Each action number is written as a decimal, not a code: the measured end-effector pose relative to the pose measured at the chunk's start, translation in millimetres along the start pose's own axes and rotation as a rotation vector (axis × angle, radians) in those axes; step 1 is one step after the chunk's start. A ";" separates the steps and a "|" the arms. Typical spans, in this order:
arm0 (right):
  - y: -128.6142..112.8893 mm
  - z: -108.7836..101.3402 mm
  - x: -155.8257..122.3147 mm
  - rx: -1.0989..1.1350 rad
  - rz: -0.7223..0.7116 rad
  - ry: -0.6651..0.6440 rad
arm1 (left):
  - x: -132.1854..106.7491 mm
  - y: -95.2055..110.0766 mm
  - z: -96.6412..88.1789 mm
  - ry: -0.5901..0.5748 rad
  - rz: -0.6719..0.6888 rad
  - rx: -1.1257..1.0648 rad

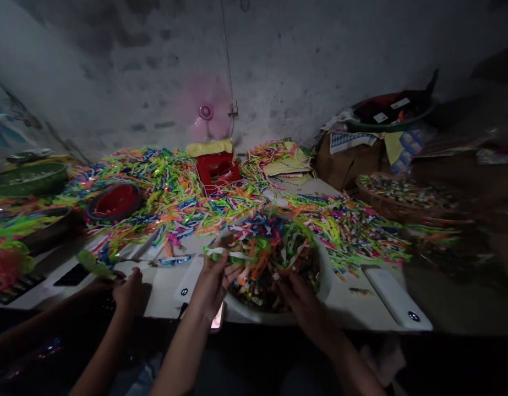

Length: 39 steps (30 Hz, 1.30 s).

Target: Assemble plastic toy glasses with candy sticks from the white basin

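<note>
From my end of the feed, the wearer's left hand (216, 278) is at the lower middle of the frame, thumb and fingers pinched on a thin white-and-green plastic strip (237, 253). It lies across the near left part of a wide, round, pale basin (327, 283), probably held there so that anything dropped lands inside.

The right hand (298, 294) reaches over the basin's near right part, its fingertips drawn together low among the small multicoloured pieces (254, 289). In this dim light I can't tell whether they grip one. The basin sits at the table's near edge, between the forearms, which I judge keeps its contents within easy reach of both hands.

Behind it, a loose heap of neon plastic strips (154, 179) spreads across the centre and left of the frame, seemingly left spread out as a shared supply. Just right of the basin lies a white, rounded rectangular device (392, 294), apart from the heap. At lower left, a co-worker's hand (127, 291) is beside a yellow-green piece (94, 266); I can't make out that grip.
</note>
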State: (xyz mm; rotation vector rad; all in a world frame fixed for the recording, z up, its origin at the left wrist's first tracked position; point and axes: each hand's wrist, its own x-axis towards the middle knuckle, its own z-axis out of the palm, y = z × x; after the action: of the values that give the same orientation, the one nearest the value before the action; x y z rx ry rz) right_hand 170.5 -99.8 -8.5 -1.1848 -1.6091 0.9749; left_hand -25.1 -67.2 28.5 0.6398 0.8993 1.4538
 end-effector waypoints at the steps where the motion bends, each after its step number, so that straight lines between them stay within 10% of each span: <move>1: 0.1 1.8 -1.4 0.037 0.018 0.035 | -5.2 -4.3 2.2 -0.012 -0.013 -0.029; 12: -19.8 13.0 -17.8 0.051 0.098 0.043 | -41.9 -26.8 12.3 -0.202 -0.065 0.175; 19: -19.1 -18.6 -7.7 -0.001 0.081 0.150 | -53.9 -13.1 -4.6 -0.183 0.048 0.540; 25: -35.9 -9.1 -3.3 -0.033 0.005 0.059 | -60.0 -19.8 -1.6 -0.533 -0.147 0.549; 32: -36.2 3.5 -19.9 -0.088 -0.009 -0.031 | -45.8 -22.5 -1.5 -0.039 -0.081 0.253; 39: -31.3 13.3 -29.3 -0.187 -0.027 -0.042 | -45.8 -11.8 4.7 0.050 -0.069 0.167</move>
State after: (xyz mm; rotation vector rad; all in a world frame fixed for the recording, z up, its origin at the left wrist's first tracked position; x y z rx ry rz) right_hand 153.8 -136.7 10.8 -1.2715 -1.7759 0.8515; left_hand -10.1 -112.3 27.1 0.6912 1.0802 1.3479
